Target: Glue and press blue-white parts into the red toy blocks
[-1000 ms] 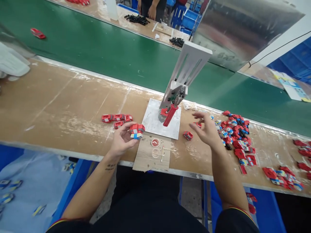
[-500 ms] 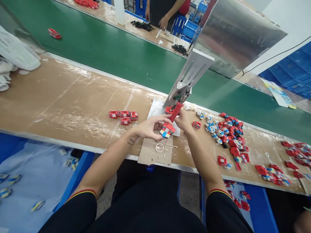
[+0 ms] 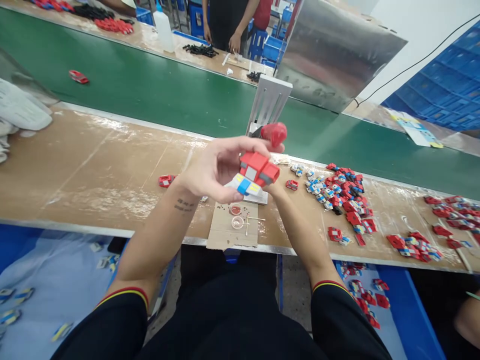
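My left hand (image 3: 215,167) holds a red toy car piece (image 3: 256,167) between thumb and fingers, raised over the table. A white part with blue and yellow patches (image 3: 245,185) sits against its lower side. Behind the piece, my right hand (image 3: 278,148) is closed on the red handle (image 3: 274,134) of a clamp on a metal stand (image 3: 270,95); much of this hand is hidden. Below lies a cardboard sheet (image 3: 221,232) with two small round dishes (image 3: 237,222) and cotton swabs (image 3: 247,225).
Piles of red and white-blue toy parts (image 3: 348,190) lie to the right. One red piece (image 3: 166,181) shows left of my forearm. Beyond runs a green conveyor (image 3: 150,82) with a red piece (image 3: 78,76). Blue bins (image 3: 405,310) flank me, and a person (image 3: 228,25) stands across.
The red handle has swung up with my right hand. My left hand and the toy piece are higher and nearer the camera. The view has shifted, and my left arm now covers several red pieces.
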Demonstrator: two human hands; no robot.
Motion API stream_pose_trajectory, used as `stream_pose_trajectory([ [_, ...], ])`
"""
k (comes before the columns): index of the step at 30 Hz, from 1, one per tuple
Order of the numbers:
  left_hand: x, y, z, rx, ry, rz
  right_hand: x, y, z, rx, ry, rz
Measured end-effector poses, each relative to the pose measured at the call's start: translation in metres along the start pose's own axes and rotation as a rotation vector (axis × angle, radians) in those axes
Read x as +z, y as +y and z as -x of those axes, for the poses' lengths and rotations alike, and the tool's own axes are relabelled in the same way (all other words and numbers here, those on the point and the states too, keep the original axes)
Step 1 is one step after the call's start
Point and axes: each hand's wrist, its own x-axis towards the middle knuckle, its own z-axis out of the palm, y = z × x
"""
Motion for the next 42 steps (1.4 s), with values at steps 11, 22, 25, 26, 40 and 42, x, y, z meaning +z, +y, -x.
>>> stream_pose_trajectory([
  [11,-0.004,0.003,-0.057,0.137,0.1,0.013,-0.009,-0.001,-0.005,0.042,-0.08,-0.247],
  [22,-0.002,0.008,-0.057,0.07,0.111,-0.019,-0.046,0.004,0.023,0.223,-0.069,-0.378],
  [25,-0.004,0.013,-0.052,0.124,0.021,-0.051,-0.072,0.016,0.038,0.282,-0.023,-0.365],
  [26,-0.005,0.012,-0.05,0.14,0.005,-0.052,-0.082,0.021,0.041,0.296,-0.002,-0.346],
  [40,-0.039,0.021,-0.076,0.182,-0.105,-0.359,-0.167,0.092,-0.118,0.588,-0.087,0.602],
  [42,-0.045,0.021,-0.084,0.165,-0.115,-0.37,-0.164,0.094,-0.126,0.583,-0.144,0.677],
])
